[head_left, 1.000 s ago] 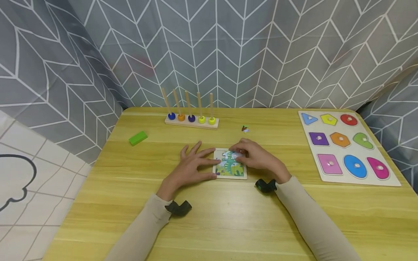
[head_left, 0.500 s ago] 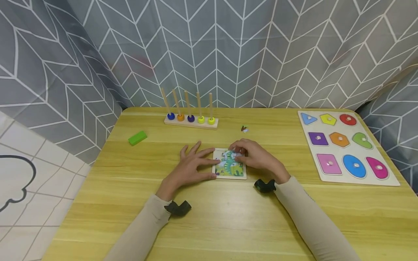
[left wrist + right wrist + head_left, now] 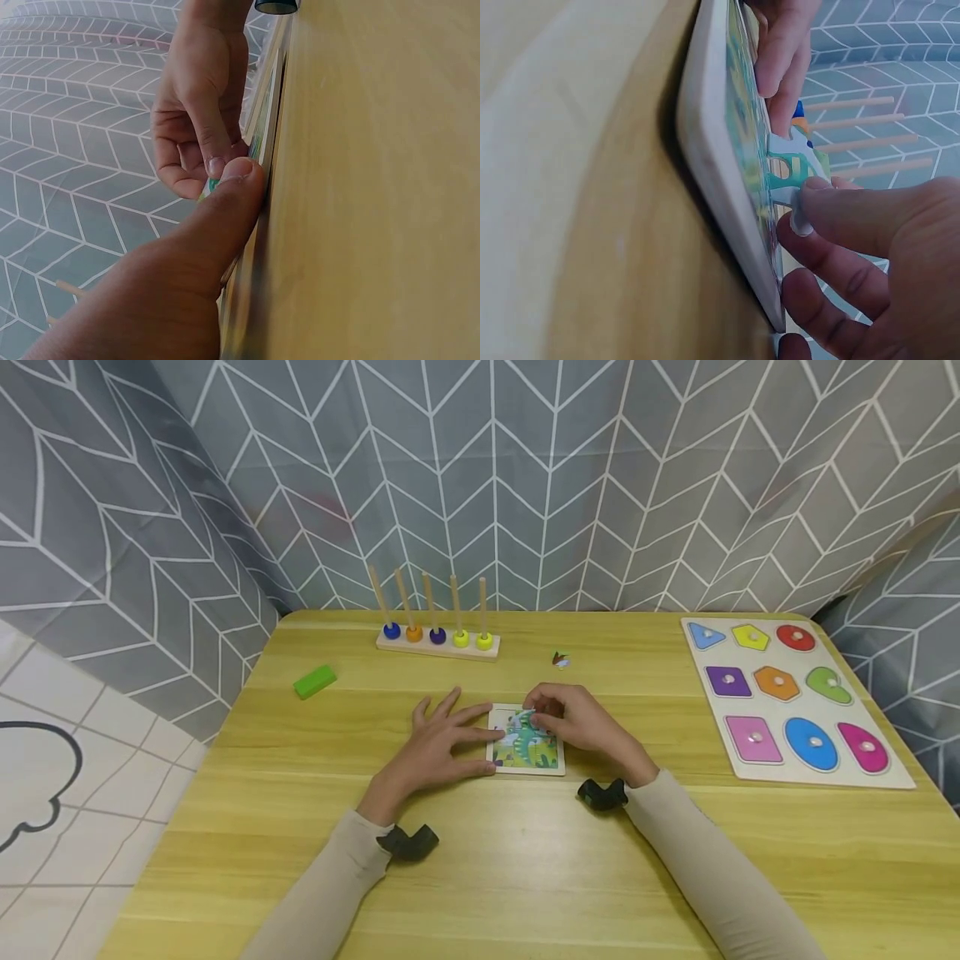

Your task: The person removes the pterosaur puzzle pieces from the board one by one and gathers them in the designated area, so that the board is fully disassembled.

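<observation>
A small square jigsaw puzzle with a green dinosaur picture lies in a pale wooden tray (image 3: 528, 771) in the middle of the table. My left hand (image 3: 437, 747) is spread flat beside it, fingertips touching the tray's left side. Over the upper right part of the puzzle is my right hand (image 3: 583, 720). Its thumb and fingers pinch a white and teal puzzle piece (image 3: 786, 181), which stands tilted up from the picture surface in the right wrist view. The fingers hide the tray's upper right corner. Another loose puzzle piece (image 3: 560, 660) lies behind the tray.
A bead stacker (image 3: 438, 645) with upright pegs stands at the back. To its left lies a green block (image 3: 315, 682). A knobbed shape board (image 3: 798, 706) covers the table's right side. A grey patterned curtain (image 3: 480, 485) hangs behind the table.
My right thumb and fingers have shifted slightly left over the upper part of the puzzle with the piece. The left hand stays in place. The head view has tilted a little.
</observation>
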Motion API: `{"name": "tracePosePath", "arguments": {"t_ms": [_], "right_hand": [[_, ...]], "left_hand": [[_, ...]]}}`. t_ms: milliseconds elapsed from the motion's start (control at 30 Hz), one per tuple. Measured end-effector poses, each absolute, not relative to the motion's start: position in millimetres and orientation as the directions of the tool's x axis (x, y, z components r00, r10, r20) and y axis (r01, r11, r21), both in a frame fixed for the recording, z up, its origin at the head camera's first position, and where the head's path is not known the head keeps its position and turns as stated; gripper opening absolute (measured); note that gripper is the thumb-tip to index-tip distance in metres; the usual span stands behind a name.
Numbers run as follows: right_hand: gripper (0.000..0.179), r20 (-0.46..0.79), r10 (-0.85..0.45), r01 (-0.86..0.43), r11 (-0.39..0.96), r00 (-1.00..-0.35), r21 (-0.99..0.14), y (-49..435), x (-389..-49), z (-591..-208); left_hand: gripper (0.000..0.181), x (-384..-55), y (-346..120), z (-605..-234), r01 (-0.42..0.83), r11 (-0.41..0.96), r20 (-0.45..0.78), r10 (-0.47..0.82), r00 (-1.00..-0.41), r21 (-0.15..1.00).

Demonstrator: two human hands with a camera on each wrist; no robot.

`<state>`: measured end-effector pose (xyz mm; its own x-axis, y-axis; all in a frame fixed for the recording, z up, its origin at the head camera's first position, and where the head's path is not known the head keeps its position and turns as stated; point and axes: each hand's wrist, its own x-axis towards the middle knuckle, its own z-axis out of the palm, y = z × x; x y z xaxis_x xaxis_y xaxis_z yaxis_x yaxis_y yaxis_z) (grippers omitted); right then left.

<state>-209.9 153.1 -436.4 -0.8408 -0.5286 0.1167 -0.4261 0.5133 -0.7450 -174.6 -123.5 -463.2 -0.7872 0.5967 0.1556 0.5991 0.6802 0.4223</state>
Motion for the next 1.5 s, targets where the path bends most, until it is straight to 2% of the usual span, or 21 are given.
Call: {"name": "tracePosePath", "arguments": {"t_ms": [300, 567, 1067, 1500], "right_hand": [[0.013, 0.114, -0.44, -0.315, 0.417, -0.891, -0.853, 163, -217, -446], [0.018, 0.111, -0.354, -0.25, 0.374, -0.928, -0.893, 184, -225, -446], [0.024, 0.128, -0.226, -0.225, 0.484, -0.966, -0.845, 221, -239, -455], [0.026, 0.202, -0.172, -0.265, 0.573, -0.964, -0.775, 234, -243, -461]], "left_hand": [[0.05, -174, -124, -463, 0.591, 0.684, 0.148, 0.592, -0.793, 0.428], [0.049, -174, -125, -464, 0.597, 0.679, 0.163, 0.592, -0.789, 0.428], [0.05, -173, -124, -465, 0.592, 0.676, 0.16, 0.59, -0.792, 0.439], [0.05, -172, -124, -465, 0.592, 0.674, 0.164, 0.588, -0.792, 0.442]]}}
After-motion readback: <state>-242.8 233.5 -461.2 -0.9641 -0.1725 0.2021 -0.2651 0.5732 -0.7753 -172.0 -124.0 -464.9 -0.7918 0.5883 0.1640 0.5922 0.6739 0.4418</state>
